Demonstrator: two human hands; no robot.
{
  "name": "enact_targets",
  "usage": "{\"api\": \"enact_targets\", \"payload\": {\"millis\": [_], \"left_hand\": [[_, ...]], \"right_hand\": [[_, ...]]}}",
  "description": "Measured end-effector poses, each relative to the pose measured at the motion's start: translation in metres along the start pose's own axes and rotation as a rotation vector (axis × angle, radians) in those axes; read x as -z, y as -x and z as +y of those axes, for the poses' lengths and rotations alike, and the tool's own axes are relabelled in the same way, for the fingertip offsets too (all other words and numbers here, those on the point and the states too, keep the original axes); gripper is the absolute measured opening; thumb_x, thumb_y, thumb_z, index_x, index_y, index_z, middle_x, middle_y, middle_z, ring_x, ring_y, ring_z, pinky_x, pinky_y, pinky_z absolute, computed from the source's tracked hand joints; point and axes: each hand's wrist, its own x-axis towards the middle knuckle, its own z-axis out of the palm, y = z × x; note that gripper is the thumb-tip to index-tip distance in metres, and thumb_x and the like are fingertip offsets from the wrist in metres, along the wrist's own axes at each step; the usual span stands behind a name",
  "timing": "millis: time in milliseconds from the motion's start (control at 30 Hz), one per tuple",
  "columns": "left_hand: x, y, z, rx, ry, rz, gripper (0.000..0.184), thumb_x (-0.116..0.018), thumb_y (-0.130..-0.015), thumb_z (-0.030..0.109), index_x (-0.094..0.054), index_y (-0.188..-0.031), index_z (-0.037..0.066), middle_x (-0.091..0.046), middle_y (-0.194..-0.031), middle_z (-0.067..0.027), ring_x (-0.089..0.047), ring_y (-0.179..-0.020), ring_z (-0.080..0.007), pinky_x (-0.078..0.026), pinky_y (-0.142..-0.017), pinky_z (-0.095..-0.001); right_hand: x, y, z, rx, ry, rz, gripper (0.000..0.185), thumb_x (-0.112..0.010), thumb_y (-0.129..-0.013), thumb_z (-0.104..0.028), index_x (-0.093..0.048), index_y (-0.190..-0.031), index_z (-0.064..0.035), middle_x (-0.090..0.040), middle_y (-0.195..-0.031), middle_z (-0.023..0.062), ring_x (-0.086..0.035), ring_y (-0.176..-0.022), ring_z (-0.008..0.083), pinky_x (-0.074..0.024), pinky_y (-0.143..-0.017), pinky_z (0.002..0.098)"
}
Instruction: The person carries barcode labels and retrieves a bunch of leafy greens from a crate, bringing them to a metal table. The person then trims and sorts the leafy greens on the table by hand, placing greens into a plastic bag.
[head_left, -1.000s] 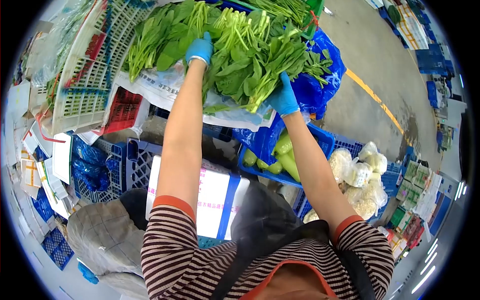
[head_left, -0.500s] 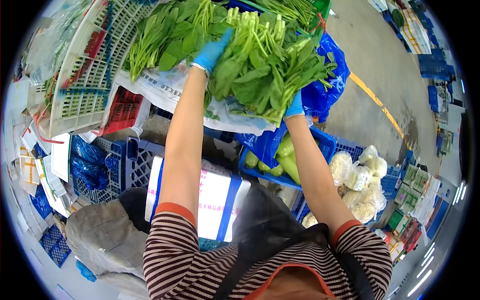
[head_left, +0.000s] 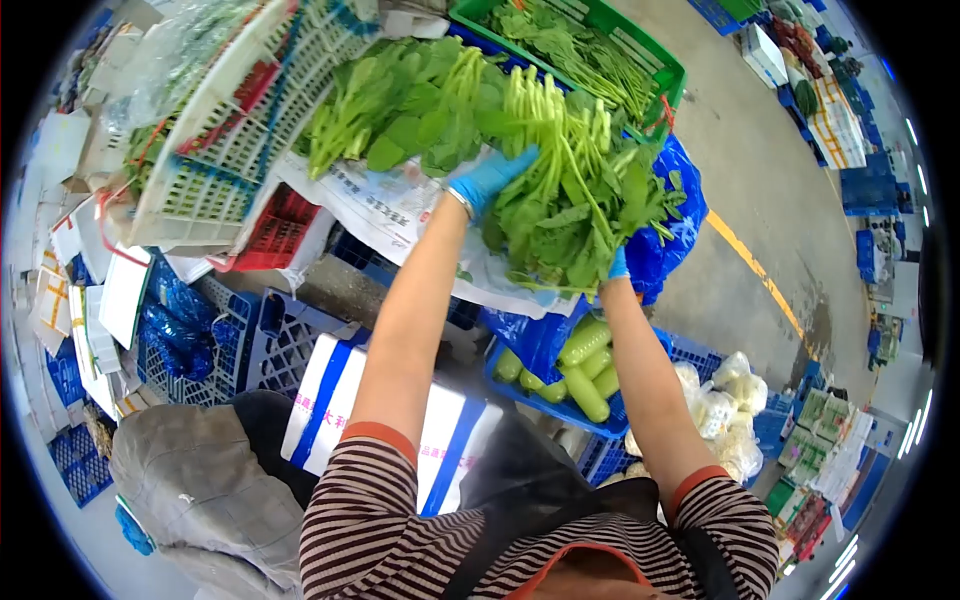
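A thick bunch of leafy greens (head_left: pixel 570 190), pale stems at the far end and broad leaves toward me, lies over a white printed sheet (head_left: pixel 375 210). My left hand (head_left: pixel 490 180), in a blue glove, is closed around its left side, thumb and a finger pressed along the stems. At the bunch's lower right is my right hand (head_left: pixel 618 265), also blue-gloved; it grips the leaf end from below, its fingers mostly hidden by leaves. More leafy greens (head_left: pixel 400 95) rest on the left, against the bunch.
A green crate (head_left: pixel 672 75) of greens stands behind. At left, a white slatted basket (head_left: pixel 215 205) tilts over a red crate (head_left: pixel 283 232). Nearer are a blue crate (head_left: pixel 612 428) of pale green gourds, bagged pale produce (head_left: pixel 725 405) and a white foam box (head_left: pixel 400 410). Blue plastic (head_left: pixel 680 215) hangs right.
The whole view has shifted, so the scene sits lower and further right. My left hand has slid a little toward me along the bunch. Both hands remain on the greens.
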Motion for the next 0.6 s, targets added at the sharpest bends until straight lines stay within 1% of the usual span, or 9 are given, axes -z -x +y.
{"api": "enact_targets", "payload": {"millis": [67, 133, 233, 267, 367, 400, 500, 567, 600], "left_hand": [[0.008, -0.027, -0.038, -0.322, -0.119, -0.050, 0.078, -0.060, -0.085, 0.057, -0.042, -0.140, 0.003, -0.050, -0.137, -0.0166, -0.049, -0.124, -0.0221, -0.040, -0.102, -0.0347], [0.002, 0.036, 0.033, -0.031, -0.629, 0.110, 0.074, -0.063, -0.084, 0.054, -0.048, -0.134, 0.002, -0.062, -0.122, -0.0162, -0.059, -0.112, -0.0253, -0.047, -0.093, -0.0381], [-0.012, 0.035, -0.001, -0.157, -0.153, 0.045, 0.056, -0.063, -0.090, 0.038, -0.051, -0.131, 0.003, -0.066, -0.113, -0.0112, -0.063, -0.102, -0.0211, -0.051, -0.088, -0.0345], [-0.017, 0.024, -0.027, -0.144, 0.197, -0.042, 0.053, -0.062, -0.091, 0.035, -0.050, -0.132, 0.004, -0.064, -0.116, -0.0100, -0.062, -0.104, -0.0186, -0.050, -0.090, -0.0326], [-0.005, 0.011, -0.045, -0.002, 0.399, -0.124, 0.056, -0.063, -0.092, 0.035, -0.047, -0.137, 0.005, -0.058, -0.126, -0.0080, -0.057, -0.111, -0.0151, -0.048, -0.093, -0.0301], [-0.002, 0.010, -0.052, 0.045, 0.427, -0.133, 0.057, -0.064, -0.091, 0.035, -0.046, -0.137, 0.005, -0.058, -0.127, -0.0079, -0.057, -0.110, -0.0149, -0.048, -0.093, -0.0297], [0.001, 0.003, -0.078, 0.102, 0.429, -0.092, 0.058, -0.065, -0.090, 0.034, -0.046, -0.137, 0.006, -0.058, -0.127, -0.0076, -0.057, -0.109, -0.0143, -0.049, -0.092, -0.0285], [-0.014, 0.013, -0.087, -0.020, 0.350, 0.051, 0.064, -0.070, -0.086, 0.037, -0.048, -0.133, -0.002, -0.056, -0.128, -0.0106, -0.056, -0.110, -0.0189, -0.049, -0.089, -0.0295], [-0.021, 0.020, -0.097, 0.017, 0.409, -0.002, 0.063, -0.070, -0.086, 0.033, -0.047, -0.133, -0.002, -0.057, -0.127, -0.0106, -0.056, -0.110, -0.0186, -0.050, -0.088, -0.0295]], "right_hand": [[0.003, 0.002, -0.006, -0.030, -0.014, -0.070, 0.052, -0.048, -0.096, -0.046, -0.051, -0.132, -0.0083, -0.058, -0.127, 0.0126, -0.059, -0.109, 0.0289, -0.0485, -0.096, 0.0434], [0.006, 0.008, -0.010, -0.062, -0.047, -0.137, 0.053, -0.048, -0.096, -0.045, -0.051, -0.133, -0.0079, -0.058, -0.128, 0.0131, -0.058, -0.110, 0.0293, -0.0480, -0.097, 0.0437], [0.012, 0.009, -0.009, -0.101, -0.080, -0.251, 0.054, -0.049, -0.096, -0.045, -0.050, -0.134, -0.0072, -0.056, -0.130, 0.0137, -0.058, -0.111, 0.0298, -0.0473, -0.098, 0.0441], [0.015, 0.005, -0.008, -0.102, -0.068, -0.317, 0.054, -0.049, -0.096, -0.045, -0.049, -0.135, -0.0069, -0.056, -0.130, 0.0139, -0.057, -0.111, 0.0300, -0.0470, -0.098, 0.0442], [0.057, -0.055, -0.001, 0.024, 0.216, -0.694, 0.059, -0.050, -0.095, -0.042, -0.043, -0.140, -0.0049, -0.050, -0.137, 0.0162, -0.053, -0.118, 0.0289, -0.0441, -0.102, 0.0442], [0.065, -0.079, 0.000, -0.273, -0.189, -1.032, 0.062, -0.050, -0.096, -0.038, -0.036, -0.144, -0.0014, -0.043, -0.143, 0.0184, -0.048, -0.124, 0.0294, -0.0396, -0.106, 0.0405], [0.042, -0.039, -0.006, -0.150, -0.029, -0.583, 0.063, -0.050, -0.096, -0.038, -0.035, -0.144, -0.0014, -0.042, -0.143, 0.0184, -0.048, -0.125, 0.0296, -0.0394, -0.106, 0.0404], [0.036, -0.017, -0.012, -0.149, 0.018, -0.482, 0.063, -0.050, -0.096, -0.039, -0.035, -0.144, -0.0014, -0.042, -0.143, 0.0184, -0.047, -0.125, 0.0297, -0.0392, -0.106, 0.0404], [0.041, -0.004, -0.016, -0.147, 0.036, -0.442, 0.063, -0.050, -0.096, -0.039, -0.035, -0.144, -0.0014, -0.042, -0.143, 0.0185, -0.047, -0.125, 0.0297, -0.0392, -0.106, 0.0404]]}}
